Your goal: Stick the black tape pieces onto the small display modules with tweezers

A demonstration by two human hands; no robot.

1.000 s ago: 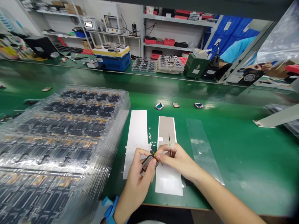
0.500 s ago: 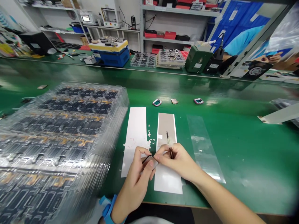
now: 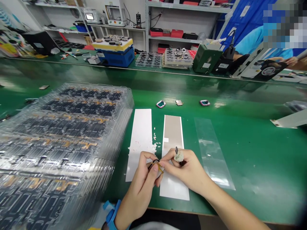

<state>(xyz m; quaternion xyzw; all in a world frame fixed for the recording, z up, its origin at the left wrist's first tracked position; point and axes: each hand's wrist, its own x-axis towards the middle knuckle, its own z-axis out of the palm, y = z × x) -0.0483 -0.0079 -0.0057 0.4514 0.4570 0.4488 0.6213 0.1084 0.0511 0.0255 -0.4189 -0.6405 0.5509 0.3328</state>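
My left hand (image 3: 141,182) pinches a small dark display module (image 3: 155,166) with an orange flex strip at its edge. My right hand (image 3: 188,169) is shut on dark tweezers (image 3: 177,150), which stand up from my fingers beside a wad of white scrap (image 3: 178,156). Its fingers reach across to touch the module. Beneath my hands lie a white sheet (image 3: 140,143) and a white-and-tan backing sheet (image 3: 172,134), partly hidden by them. Small white scraps (image 3: 154,137) lie between the two sheets.
A tall stack of clear trays (image 3: 64,134) holding dark modules fills the left of the green workbench (image 3: 240,166). A clear film strip (image 3: 212,150) lies on the right. Several small modules (image 3: 161,104) sit farther ahead, with machines and trays on the bench beyond.
The module has turned from showing its dark face to nearly edge-on, with the orange strip now visible. My right hand has shifted right, lifting the tweezers and white wad upright.
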